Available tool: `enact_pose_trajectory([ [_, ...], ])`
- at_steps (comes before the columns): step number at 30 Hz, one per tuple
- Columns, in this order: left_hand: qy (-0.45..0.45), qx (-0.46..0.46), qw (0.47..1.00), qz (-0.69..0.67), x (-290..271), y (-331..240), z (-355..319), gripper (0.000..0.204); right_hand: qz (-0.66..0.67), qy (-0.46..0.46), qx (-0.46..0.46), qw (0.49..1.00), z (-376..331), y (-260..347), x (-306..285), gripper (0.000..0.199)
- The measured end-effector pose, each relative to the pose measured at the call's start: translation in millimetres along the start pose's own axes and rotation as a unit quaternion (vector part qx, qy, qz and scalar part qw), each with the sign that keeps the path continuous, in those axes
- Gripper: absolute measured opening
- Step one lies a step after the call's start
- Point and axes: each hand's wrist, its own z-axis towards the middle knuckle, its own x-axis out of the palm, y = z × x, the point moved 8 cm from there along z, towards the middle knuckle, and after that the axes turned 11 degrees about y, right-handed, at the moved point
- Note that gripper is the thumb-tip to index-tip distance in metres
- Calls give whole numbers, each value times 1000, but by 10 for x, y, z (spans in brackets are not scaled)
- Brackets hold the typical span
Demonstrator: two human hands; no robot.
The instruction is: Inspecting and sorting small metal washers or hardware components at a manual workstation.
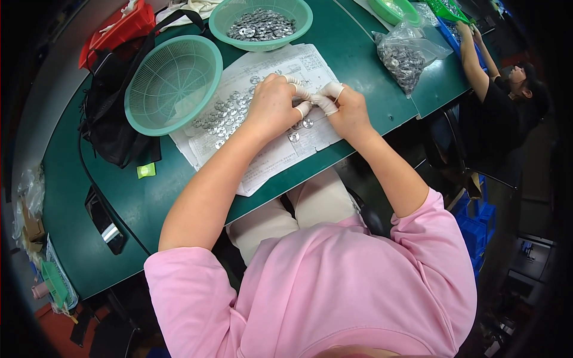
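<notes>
Both hands meet over a printed paper sheet (280, 149) spread on the green table (149, 203), and that sheet serves as the landmark here. The left hand (271, 107) hovers above the sheet's middle, fingers curled inward with white finger cots on the tips; the right hand (346, 110) sits just beside it toward the sheet's right edge, its fingertips likewise capped in white and pinched against those of the left. Whatever small part is held between the pinched tips is hidden, so I cannot tell what they grip. Small round metal washers (224, 116) lie scattered on the sheet, mostly to the left of and under the left hand, with a few more just below the fingertips. An empty green mesh basket (170, 83) overlaps the sheet's left upper corner. A second green basket (261, 24), filled with washers, stands just beyond the sheet's far edge. A clear plastic bag of washers (403, 56) lies well to the right of the sheet. A black bag (110, 119) sits left of the sheet, behind the empty basket. Another person (501, 101) works far to the right.
</notes>
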Motion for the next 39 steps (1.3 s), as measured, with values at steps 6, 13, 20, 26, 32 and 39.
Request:
enact_pose_trajectory([
  [6, 5, -1, 1000, -16, -10, -6, 10, 18, 37, 3, 46, 998, 35, -75, 3, 16],
  [13, 17, 3, 1000, 24, 29, -46, -10, 16, 58, 23, 73, 995, 10, -129, -4, 15],
  [20, 19, -6, 999, 29, 35, -2, -23, 17, 58, 31, 72, 995, 11, -129, 11, 14],
  [26, 14, -7, 1000, 19, 33, 6, -20, 17, 27, 37, 59, 997, 23, -100, 9, 16],
  [32, 3, -5, 999, 34, 62, 4, -41, 16, 23, 28, 50, 998, 73, -80, 24, 15],
  [39, 26, -27, 998, 41, 77, 51, -9, 17, 42, 18, 53, 998, 2, -139, 30, 14],
])
